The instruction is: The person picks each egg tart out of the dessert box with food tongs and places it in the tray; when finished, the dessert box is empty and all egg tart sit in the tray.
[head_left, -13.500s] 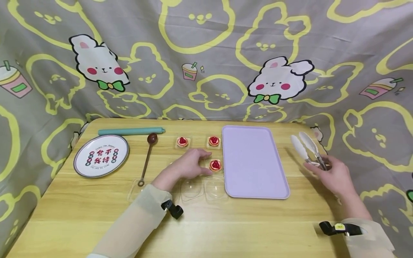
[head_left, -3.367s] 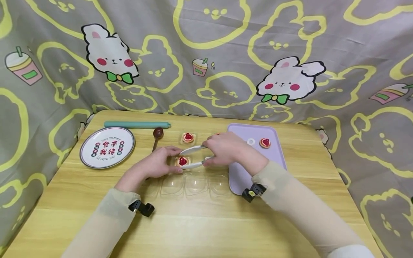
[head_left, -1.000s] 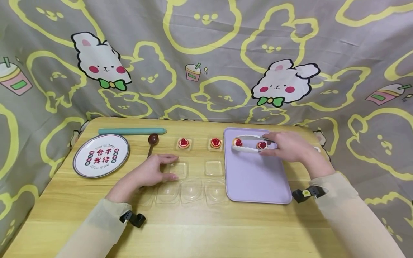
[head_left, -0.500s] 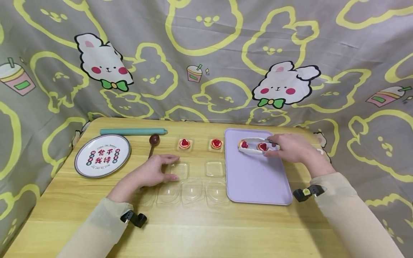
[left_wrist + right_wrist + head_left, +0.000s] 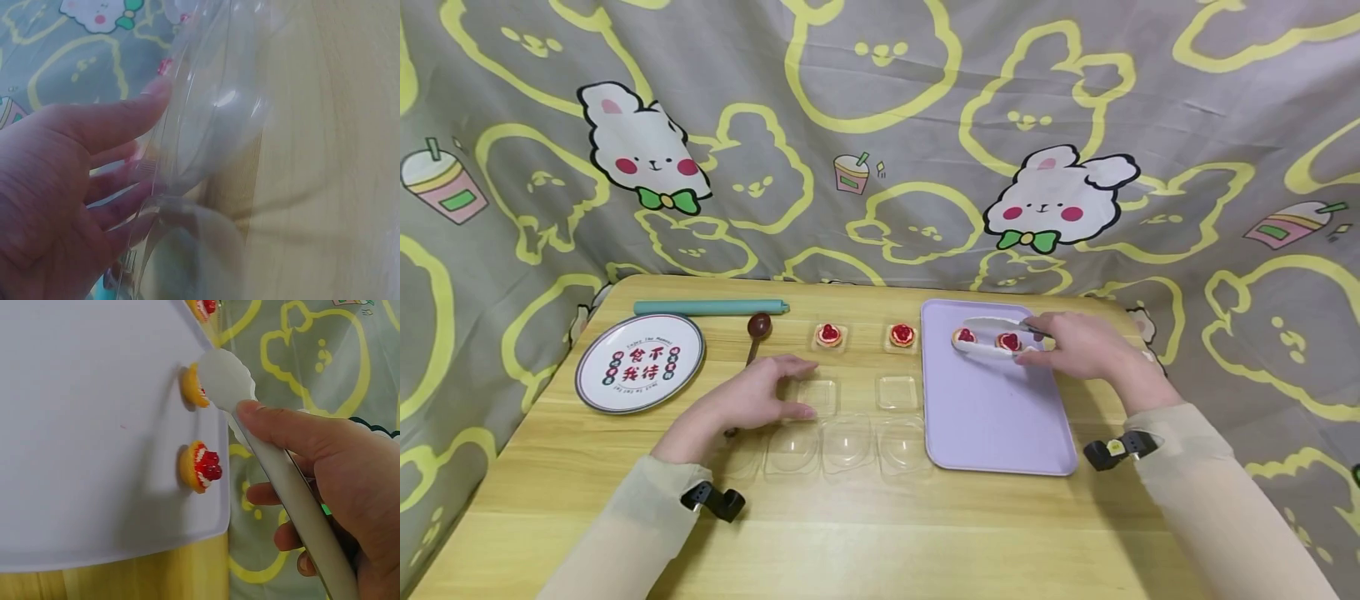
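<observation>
My right hand (image 5: 1078,346) grips metal tongs (image 5: 294,500) with white scalloped heads over the lilac tray (image 5: 1000,425). The heads overlap a red-topped tart (image 5: 964,337), which sits on the tray in the right wrist view. Beside it on the tray is a second tart (image 5: 201,467). My left hand (image 5: 748,396) rests beside an opened clear plastic box (image 5: 818,397) with no tart in it, thumb and fingers spread at its edges. In the left wrist view the thumb lies along the clear plastic (image 5: 212,119). Behind stand two boxes, one with a tart (image 5: 828,335), one with another tart (image 5: 902,335).
Another opened box (image 5: 897,392) lies left of the tray, its domed lid (image 5: 902,444) toward me. A brown ladle (image 5: 759,326) lies partly under my left hand. Further left are a white plate (image 5: 640,362) and a teal rolling pin (image 5: 711,307). A patterned curtain (image 5: 917,225) hangs behind the table.
Two tarts have gone from their boxes to the tray, the second one with the tongs. Over the last second the tongs and that tart shifted slightly right. My left hand stayed at the emptied box.
</observation>
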Demonstrator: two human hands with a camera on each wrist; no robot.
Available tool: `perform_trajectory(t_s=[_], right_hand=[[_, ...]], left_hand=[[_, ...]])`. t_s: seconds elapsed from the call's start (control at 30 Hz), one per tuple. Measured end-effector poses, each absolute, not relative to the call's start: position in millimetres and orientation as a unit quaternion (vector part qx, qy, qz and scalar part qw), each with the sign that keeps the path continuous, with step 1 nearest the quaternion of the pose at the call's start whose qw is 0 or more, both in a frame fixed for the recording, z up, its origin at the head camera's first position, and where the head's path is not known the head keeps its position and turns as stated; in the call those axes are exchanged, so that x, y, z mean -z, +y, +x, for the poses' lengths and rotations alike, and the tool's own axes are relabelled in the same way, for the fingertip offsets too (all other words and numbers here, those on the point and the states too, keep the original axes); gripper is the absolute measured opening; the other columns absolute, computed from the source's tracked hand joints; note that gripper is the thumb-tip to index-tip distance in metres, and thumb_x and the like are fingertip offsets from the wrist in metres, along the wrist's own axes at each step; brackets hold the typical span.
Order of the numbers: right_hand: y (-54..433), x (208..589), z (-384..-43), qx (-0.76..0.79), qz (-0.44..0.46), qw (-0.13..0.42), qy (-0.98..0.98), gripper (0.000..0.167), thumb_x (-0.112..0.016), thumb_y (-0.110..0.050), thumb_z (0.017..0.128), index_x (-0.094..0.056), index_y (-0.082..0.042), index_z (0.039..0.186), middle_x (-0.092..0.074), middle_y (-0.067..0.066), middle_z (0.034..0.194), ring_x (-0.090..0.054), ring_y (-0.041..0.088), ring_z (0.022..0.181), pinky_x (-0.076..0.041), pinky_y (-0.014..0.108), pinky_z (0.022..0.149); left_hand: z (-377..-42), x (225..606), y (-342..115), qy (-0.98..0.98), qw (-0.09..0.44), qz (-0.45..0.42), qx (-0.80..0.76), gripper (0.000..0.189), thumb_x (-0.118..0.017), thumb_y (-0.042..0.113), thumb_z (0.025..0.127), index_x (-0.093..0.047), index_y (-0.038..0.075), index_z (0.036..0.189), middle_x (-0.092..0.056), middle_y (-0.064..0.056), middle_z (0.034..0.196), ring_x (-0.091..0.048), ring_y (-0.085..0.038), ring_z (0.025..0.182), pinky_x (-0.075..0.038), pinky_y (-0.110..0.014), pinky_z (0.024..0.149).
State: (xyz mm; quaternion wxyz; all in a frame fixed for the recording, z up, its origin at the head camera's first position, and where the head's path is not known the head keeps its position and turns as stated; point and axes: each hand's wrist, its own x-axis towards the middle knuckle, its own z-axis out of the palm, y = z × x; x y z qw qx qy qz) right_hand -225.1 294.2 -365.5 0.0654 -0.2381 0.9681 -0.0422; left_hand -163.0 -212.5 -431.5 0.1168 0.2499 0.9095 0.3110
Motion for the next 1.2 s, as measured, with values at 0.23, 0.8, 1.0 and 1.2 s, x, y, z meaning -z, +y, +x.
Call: perform_trajectory(t_s=[0.23, 0.8, 1.0, 1.2], right_hand=[[293.7, 350.7, -218.2, 0.057, -0.242, 0.059, 0.967, 0.084, -0.074, -0.061, 0.093, -0.061, 0.003, 0.145, -0.069, 0.023, 0.132, -0.068, 0.042, 0.115, -0.053, 0.06, 0.096], [263.6, 329.3, -220.8, 0.075, -0.251, 0.056, 0.963, 0.08, -0.074, -0.065, 0.092, -0.063, -0.009, 0.148, -0.073, 0.011, 0.128, -0.069, 0.031, 0.103, -0.054, 0.059, 0.09], [255.1, 328.8, -225.6, 0.071, -0.26, 0.052, 0.962, 0.079, -0.075, -0.062, 0.092, -0.063, -0.008, 0.148, -0.072, 0.011, 0.129, -0.069, 0.03, 0.106, -0.054, 0.059, 0.092], [247.5, 330.6, -232.0, 0.063, -0.279, 0.043, 0.957, 0.078, -0.076, -0.062, 0.092, -0.064, -0.006, 0.146, -0.072, 0.012, 0.129, -0.07, 0.031, 0.105, -0.056, 0.057, 0.085]], left_hand=[[-166.1, 426.7, -215.5, 0.909, 0.1, 0.252, -0.317, 0.081, -0.088, 0.042, 0.087, -0.057, 0.0, 0.149, -0.056, -0.019, 0.152, -0.048, -0.039, 0.144, -0.035, -0.056, 0.12], [-202.3, 403.4, -154.8, 0.865, 0.057, 0.239, -0.437, 0.044, -0.087, 0.031, 0.092, -0.067, 0.01, 0.125, -0.07, -0.007, 0.123, -0.066, -0.034, 0.117, -0.054, -0.049, 0.103], [-221.2, 409.9, -125.0, 0.859, 0.062, 0.254, -0.441, 0.057, -0.086, 0.023, 0.092, -0.058, 0.005, 0.139, -0.062, -0.012, 0.138, -0.058, -0.028, 0.129, -0.049, -0.045, 0.109], [-234.1, 418.0, -109.4, 0.865, 0.079, 0.23, -0.438, 0.071, -0.086, 0.02, 0.091, -0.052, 0.005, 0.15, -0.055, -0.016, 0.151, -0.05, -0.034, 0.14, -0.042, -0.043, 0.117]])
